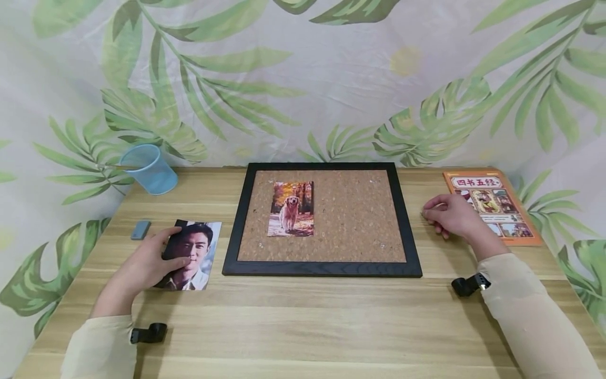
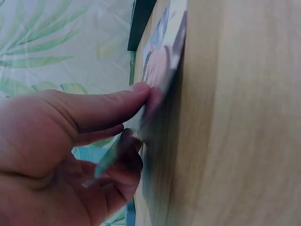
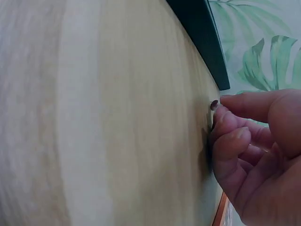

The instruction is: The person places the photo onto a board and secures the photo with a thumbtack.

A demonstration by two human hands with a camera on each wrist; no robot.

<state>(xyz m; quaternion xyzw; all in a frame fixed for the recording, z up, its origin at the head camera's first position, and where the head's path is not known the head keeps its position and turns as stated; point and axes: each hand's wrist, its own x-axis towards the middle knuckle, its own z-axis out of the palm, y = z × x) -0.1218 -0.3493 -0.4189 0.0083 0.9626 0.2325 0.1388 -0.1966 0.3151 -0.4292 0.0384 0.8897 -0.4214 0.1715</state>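
My left hand (image 1: 147, 260) pinches the left side of a portrait photo (image 1: 202, 250) at the left of the corkboard. In the left wrist view, the thumb lies on the picture side and the photo (image 2: 157, 70) tilts close over the table; a small clear, greenish piece (image 2: 108, 160) shows among the curled fingers. Between the corkboard and the booklet, my right hand (image 1: 452, 216) pinches a tiny dark-tipped object (image 3: 214, 105) between thumb and forefinger; I cannot tell its kind. A photo of a golden dog (image 1: 291, 210) lies on the left half of the black-framed corkboard (image 1: 355, 216).
A blue mesh cup (image 1: 158, 176) with a thin stick leaning in it stands at the back left. Near the left hand lies a small blue-grey block (image 1: 140, 230). An orange illustrated booklet (image 1: 516, 210) lies at the right, beneath the right wrist in the head view. Behind the table hangs a leaf-print cloth (image 1: 331, 79).
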